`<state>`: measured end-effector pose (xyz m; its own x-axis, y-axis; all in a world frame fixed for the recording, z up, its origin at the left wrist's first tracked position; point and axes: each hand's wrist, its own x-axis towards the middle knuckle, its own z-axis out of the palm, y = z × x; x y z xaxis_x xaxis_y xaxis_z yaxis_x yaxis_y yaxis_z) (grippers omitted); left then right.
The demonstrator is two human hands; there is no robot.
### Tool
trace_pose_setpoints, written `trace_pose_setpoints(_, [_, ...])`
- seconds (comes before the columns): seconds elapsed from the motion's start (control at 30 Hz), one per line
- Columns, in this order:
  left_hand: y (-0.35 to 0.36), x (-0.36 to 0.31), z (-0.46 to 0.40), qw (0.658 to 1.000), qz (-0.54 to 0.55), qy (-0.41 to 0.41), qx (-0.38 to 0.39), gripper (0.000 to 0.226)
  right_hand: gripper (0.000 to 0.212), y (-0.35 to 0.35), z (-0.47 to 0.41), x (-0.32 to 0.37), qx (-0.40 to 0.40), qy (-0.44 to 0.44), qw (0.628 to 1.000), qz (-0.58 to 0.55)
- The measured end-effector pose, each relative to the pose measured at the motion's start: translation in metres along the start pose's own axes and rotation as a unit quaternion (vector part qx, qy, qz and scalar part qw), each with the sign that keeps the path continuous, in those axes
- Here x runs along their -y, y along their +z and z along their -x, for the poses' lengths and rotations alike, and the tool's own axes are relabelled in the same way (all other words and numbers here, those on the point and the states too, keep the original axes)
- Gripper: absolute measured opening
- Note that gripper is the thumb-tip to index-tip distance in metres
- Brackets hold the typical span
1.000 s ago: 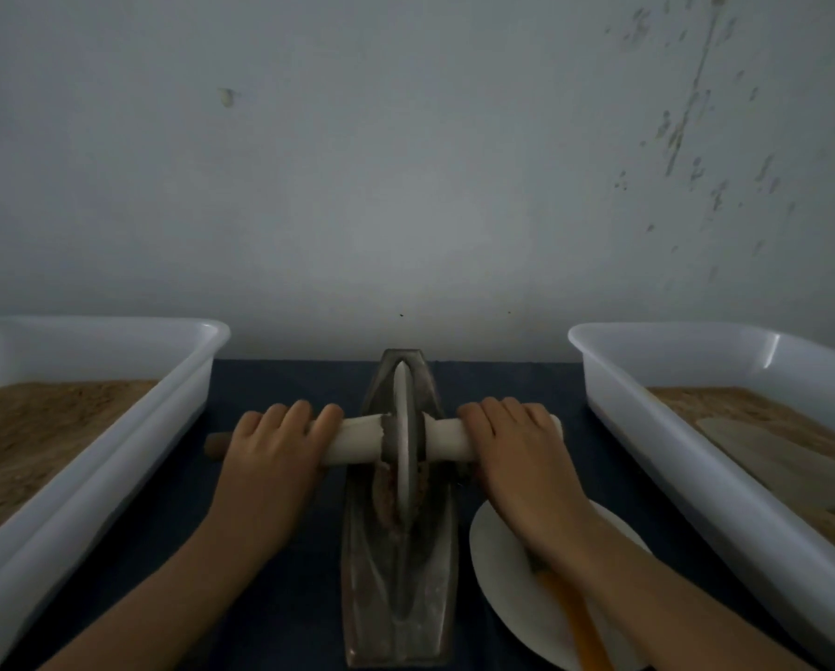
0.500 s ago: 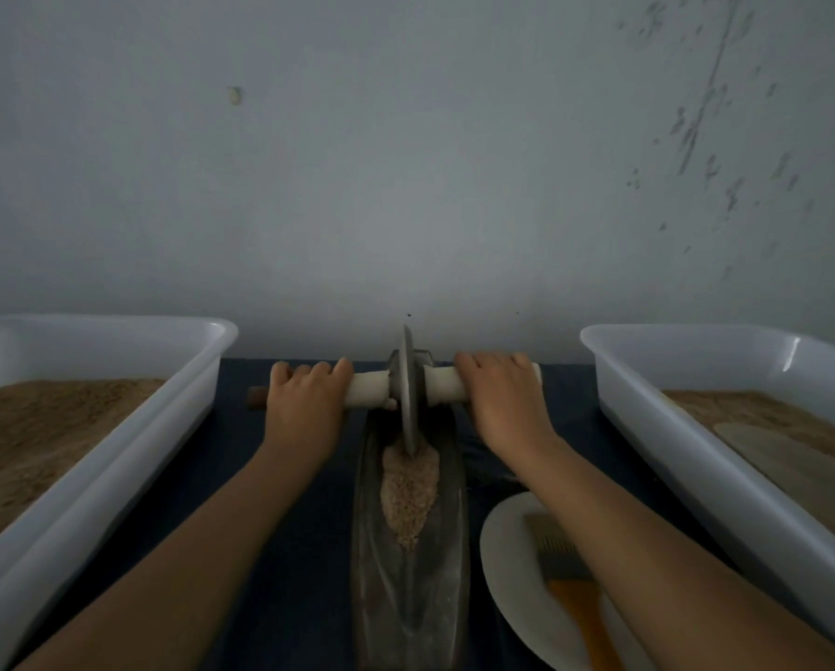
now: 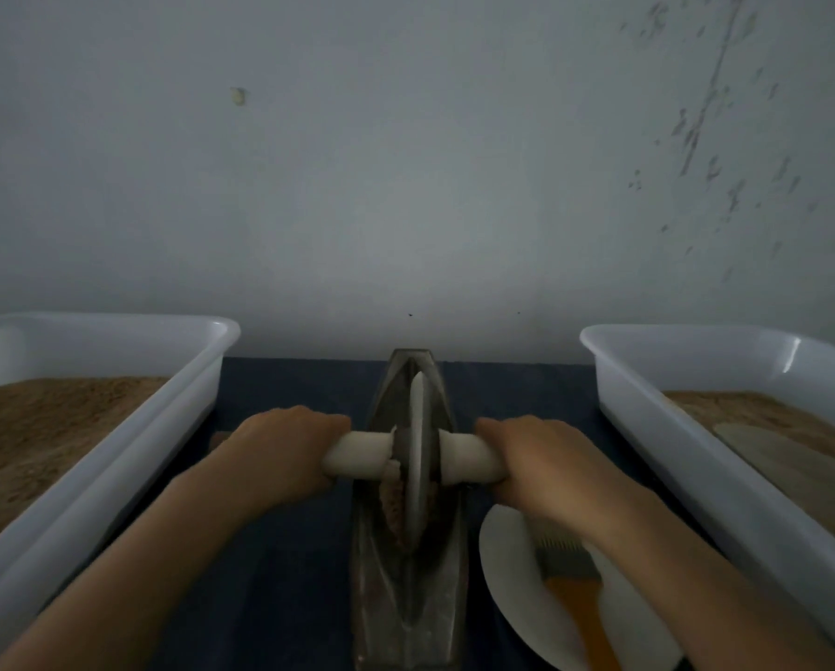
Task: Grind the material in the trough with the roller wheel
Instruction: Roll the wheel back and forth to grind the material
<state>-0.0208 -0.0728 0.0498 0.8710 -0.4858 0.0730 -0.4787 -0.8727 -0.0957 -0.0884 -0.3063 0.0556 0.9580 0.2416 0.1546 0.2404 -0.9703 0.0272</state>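
Brown material [image 3: 396,501] sits in the trough [image 3: 408,598] between both fists; left hand [image 3: 285,452] and right hand [image 3: 541,462] grip the roller wheel [image 3: 418,457] axle. Uneven pressure could tip the wheel, spilling powder.

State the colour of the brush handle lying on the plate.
Orange, on the brush handle lying on the white plate; the head view shows it.

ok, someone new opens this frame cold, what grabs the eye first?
Dead centre, the metal roller wheel stands in the narrow trough, over brownish material. The left hand and right hand each grip one end of its white handle. Two white tubs of brown powder flank the scene, left tub and right tub.
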Motion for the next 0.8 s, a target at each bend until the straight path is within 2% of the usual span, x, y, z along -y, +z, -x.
trace_pose_setpoints(0.07, [-0.004,0.001,0.001,0.999,0.021,0.006,0.038,0.03,0.028,-0.006,0.001,0.001,0.031,-0.002,1.0,0.002])
trace_pose_setpoints(0.13, [-0.002,0.001,-0.001,0.999,0.027,0.004,0.031,0.029,0.028,-0.004,-0.001,0.002,0.012,-0.007,1.0,0.014])
trace_pose_setpoints(0.37, [0.021,-0.001,-0.021,0.984,-0.044,-0.021,-0.17,0.029,0.026,0.023,-0.036,-0.011,-0.119,0.023,0.991,0.061])
trace_pose_setpoints(0.57, [0.033,-0.006,-0.032,0.965,-0.016,-0.067,-0.253,0.038,0.034,0.038,-0.055,-0.017,-0.193,0.041,0.979,0.053])
trace_pose_setpoints(0.7, [0.033,-0.005,-0.025,0.968,-0.006,-0.041,-0.246,0.037,0.03,0.04,-0.051,-0.013,-0.203,0.04,0.977,0.046])
trace_pose_setpoints(0.8, [0.025,-0.003,-0.016,0.981,-0.026,-0.021,-0.191,0.036,0.027,0.035,-0.038,-0.008,-0.164,0.039,0.985,0.048])
